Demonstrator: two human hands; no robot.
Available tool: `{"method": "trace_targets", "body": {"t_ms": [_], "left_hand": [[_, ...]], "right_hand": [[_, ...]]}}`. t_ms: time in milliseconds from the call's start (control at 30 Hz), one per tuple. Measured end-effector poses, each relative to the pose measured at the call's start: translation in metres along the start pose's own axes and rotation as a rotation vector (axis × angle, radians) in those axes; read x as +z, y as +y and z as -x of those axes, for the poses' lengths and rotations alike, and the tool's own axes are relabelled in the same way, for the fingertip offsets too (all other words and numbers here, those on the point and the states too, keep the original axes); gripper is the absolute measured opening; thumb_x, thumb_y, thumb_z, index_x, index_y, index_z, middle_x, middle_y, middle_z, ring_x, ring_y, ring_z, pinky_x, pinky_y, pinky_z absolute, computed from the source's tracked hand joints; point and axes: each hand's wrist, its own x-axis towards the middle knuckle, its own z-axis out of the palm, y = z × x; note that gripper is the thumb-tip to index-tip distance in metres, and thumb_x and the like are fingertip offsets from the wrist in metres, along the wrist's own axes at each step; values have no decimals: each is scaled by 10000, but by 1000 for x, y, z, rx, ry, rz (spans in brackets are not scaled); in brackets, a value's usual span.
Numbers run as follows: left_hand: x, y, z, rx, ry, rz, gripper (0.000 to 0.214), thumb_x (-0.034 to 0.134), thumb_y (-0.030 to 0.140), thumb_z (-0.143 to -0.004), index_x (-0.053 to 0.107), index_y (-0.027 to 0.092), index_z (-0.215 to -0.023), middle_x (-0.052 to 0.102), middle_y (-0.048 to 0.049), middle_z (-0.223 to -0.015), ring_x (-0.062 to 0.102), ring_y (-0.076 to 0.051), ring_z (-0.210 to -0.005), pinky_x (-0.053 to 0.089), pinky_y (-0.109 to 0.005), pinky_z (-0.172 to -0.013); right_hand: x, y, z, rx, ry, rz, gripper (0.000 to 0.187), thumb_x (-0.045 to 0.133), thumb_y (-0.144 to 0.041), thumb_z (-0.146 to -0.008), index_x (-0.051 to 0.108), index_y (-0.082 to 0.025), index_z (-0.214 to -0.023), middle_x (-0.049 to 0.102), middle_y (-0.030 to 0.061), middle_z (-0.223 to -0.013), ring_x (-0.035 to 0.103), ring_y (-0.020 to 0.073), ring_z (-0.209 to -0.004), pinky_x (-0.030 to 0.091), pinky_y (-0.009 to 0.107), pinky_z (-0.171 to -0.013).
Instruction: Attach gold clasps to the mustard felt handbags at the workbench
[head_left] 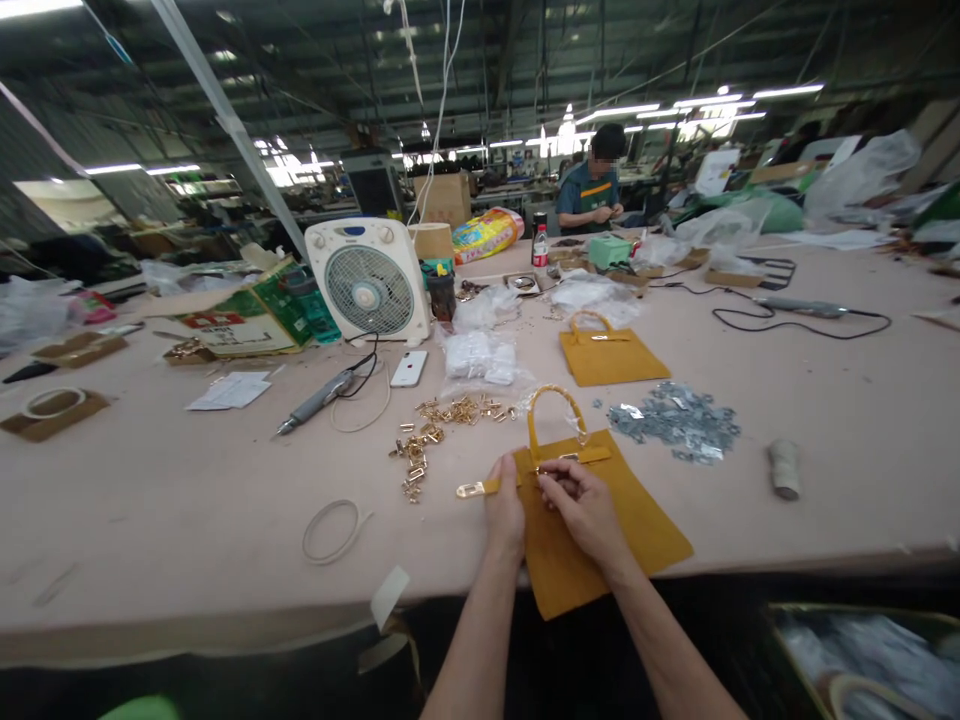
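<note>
A mustard-yellow handbag panel [637, 500] with an arched handle [531, 420] lies at the table's front edge, its lower corner hanging over. My left hand [507, 510] is closed on the panel's left edge, thumb on top. From there a short strap with a gold metal plate [471, 490] sticks out to the left. My right hand [589, 505] rests over the panel, fingertips pinched near the handle's base; what they hold is too small to make out. Gold metal fittings [465, 410] lie loose beyond my left hand. Small silver metal plates [675, 420] are heaped to the right.
A second mustard panel [615, 358] lies farther back. A box fan [369, 280], a phone [409, 369] and a corded grey hand tool [319, 400] stand or lie left. A tape ring [330, 530] is near the front; a beige roll [784, 470] is right. A co-worker [592, 190] sits across the table.
</note>
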Motion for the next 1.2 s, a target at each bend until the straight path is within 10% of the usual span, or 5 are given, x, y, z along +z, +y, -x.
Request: {"method": "trace_targets", "body": {"t_ms": [767, 1200], "left_hand": [[-2, -1, 6, 105, 46, -223, 439, 513, 577, -1009, 721, 217, -1150, 775, -88, -1121, 712, -259, -1072, 539, -383, -994], [-9, 16, 20, 157, 92, -329, 456, 421, 484, -1046, 735, 190, -1200, 780, -110, -1153, 721, -242, -1065, 556, -360, -996]], "right_hand": [[19, 5, 1, -53, 91, 162, 371, 764, -555, -868, 706, -205, -977, 725, 46, -804, 698, 191, -665, 598, 316, -646], [32, 7, -2, -306, 46, 736, 351, 590, -562, -912, 718, -236, -941, 727, 100, -887, 671, 255, -757, 528, 401, -735]]}}
